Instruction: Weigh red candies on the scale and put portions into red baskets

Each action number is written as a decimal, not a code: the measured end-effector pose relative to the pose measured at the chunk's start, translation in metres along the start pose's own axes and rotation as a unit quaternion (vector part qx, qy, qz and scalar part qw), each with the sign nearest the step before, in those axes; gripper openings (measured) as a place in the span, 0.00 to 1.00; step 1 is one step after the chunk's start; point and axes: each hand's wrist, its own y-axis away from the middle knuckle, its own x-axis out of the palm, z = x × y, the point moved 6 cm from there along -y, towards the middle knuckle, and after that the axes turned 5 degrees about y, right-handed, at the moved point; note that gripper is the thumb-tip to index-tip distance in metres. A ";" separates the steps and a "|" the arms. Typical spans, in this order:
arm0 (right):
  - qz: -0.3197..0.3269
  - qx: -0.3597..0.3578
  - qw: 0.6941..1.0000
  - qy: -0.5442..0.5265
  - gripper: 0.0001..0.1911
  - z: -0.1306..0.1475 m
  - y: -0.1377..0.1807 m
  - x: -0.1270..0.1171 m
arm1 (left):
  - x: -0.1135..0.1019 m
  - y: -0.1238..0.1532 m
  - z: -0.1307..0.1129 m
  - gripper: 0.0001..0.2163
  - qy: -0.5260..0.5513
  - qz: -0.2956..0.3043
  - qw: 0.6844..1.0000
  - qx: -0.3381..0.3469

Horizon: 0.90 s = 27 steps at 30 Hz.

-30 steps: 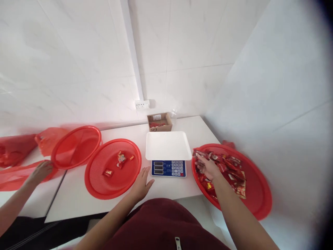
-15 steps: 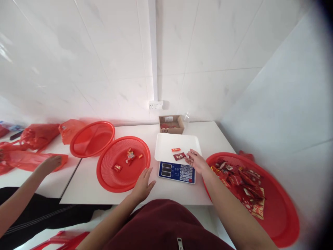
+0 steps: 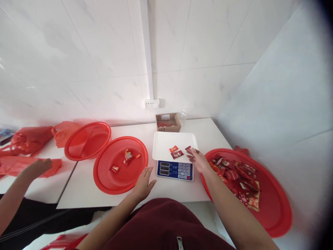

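My right hand (image 3: 198, 160) is over the right edge of the white scale pan (image 3: 161, 142), its fingers closed on a dark red candy packet (image 3: 188, 148). To the left of it, a small orange-red packet (image 3: 173, 149) and a dark red packet (image 3: 177, 155) lie on the pan. Below the pan shows the scale's blue keypad panel (image 3: 174, 170). My left hand (image 3: 143, 183) is open, fingers extended, beside the right rim of a round red basket (image 3: 109, 187). Several wrapped sweets (image 3: 127, 156) lie spread inside that basket.
A large red basket (image 3: 275, 215) heaped with red packets stands at the right. Another red basket (image 3: 68, 146) is at the back left, near red bags (image 3: 33, 139). A cardboard box (image 3: 169, 127) sits by the wall. At the left, a co-worker's hand (image 3: 39, 168) is over a red bag.
Another dark red packet now shows in my right hand at the pan's edge. The two packets on the pan lie at slightly different angles. My left hand stays beside the basket.
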 end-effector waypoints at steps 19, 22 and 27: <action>-0.237 -0.086 0.885 0.392 0.22 -0.063 0.049 -0.208 | 0.015 -0.018 0.000 0.24 -0.046 -0.027 0.997 0.056; -0.271 -0.070 0.895 0.348 0.12 -0.058 0.049 -0.224 | 0.017 -0.018 0.000 0.24 -0.049 -0.028 0.997 0.056; -0.306 -0.067 0.912 0.266 0.07 -0.045 0.056 -0.238 | 0.019 -0.017 -0.005 0.24 -0.050 -0.021 0.997 0.053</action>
